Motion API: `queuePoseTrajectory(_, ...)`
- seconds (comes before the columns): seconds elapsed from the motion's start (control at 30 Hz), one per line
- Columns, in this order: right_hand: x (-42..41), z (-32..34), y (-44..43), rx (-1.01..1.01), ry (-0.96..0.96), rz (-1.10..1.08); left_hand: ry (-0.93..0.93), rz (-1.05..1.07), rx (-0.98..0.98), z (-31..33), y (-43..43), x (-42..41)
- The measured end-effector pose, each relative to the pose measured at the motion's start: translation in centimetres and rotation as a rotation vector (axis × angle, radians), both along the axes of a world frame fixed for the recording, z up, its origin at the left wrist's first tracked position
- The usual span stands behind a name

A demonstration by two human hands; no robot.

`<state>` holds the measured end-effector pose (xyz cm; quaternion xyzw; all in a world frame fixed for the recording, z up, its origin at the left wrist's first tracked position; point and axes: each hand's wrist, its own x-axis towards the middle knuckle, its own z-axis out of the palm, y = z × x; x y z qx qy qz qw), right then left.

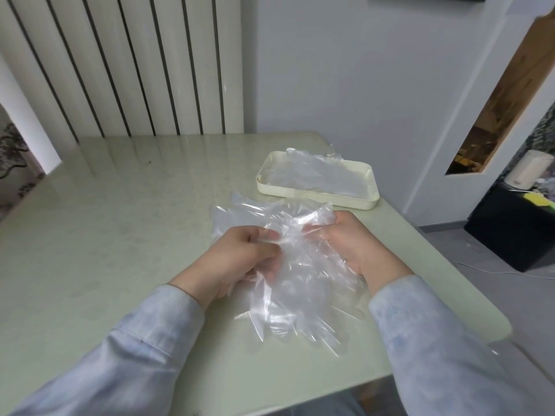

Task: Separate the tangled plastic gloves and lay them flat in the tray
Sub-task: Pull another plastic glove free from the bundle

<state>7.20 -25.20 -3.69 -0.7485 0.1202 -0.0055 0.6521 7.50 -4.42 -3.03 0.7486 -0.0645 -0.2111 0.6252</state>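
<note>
- The left hand (240, 256) is curled on the left edge of the tangled gloves (300, 283), with a fold of film pinched between thumb and fingers. The pinch is best confined to 1 layer, so that a single glove is drawn out.
- The clump is held between the 2 hands just above the table (120, 220), with its loose ends trailing toward the near edge. Some film (237, 211) lies flat on the table behind the left hand. A slow, sideways pull is advised, since such thin plastic is likely to cling and stretch.
- The right hand (351, 244) is closed on the right side of the clump. It is best used as the anchor while the other side is drawn away.
- The tray (315, 196) stands farther right and back, well apart from the hands, with clear gloves (318, 175) already laid in it. The freed glove should be smoothed flat on top of them.
</note>
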Motion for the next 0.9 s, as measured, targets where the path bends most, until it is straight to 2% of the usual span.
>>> queuePoseTrajectory(0.13, -0.1, 0.1, 0.0, 0.050, 0.016, 0.012, -0.010, 0.046, 0.031, -0.1, -0.1, 0.0)
queuePoseTrajectory(0.2, -0.2, 0.1, 0.0, 0.029, 0.018, 0.018, 0.048, 0.089, -0.105, -0.1, -0.3, 0.2)
queuePoseTrajectory(0.3, -0.3, 0.2, 0.0, 0.039, -0.003, 0.003, 0.183, 0.180, -0.421, -0.1, -0.9, 0.3)
queuePoseTrajectory(0.37, -0.3, 0.3, -0.1, 0.091, 0.002, 0.007, 0.232, 0.198, -0.506, -0.2, -1.2, 0.6)
queuePoseTrajectory(0.57, 0.2, 0.6, -0.3, 0.209, 0.053, -0.059, 0.372, 0.148, -0.585, -0.2, -1.6, 0.2)
queuePoseTrajectory(0.77, -0.4, 1.1, -0.1, 0.140, 0.043, 0.012, 0.409, -0.012, -0.627, -0.2, -2.0, 0.0)
queuePoseTrajectory(0.9, -0.8, 0.8, -0.2, 0.206, -0.019, 0.068, 0.379, -0.061, -0.596, -0.3, -2.2, 0.1)
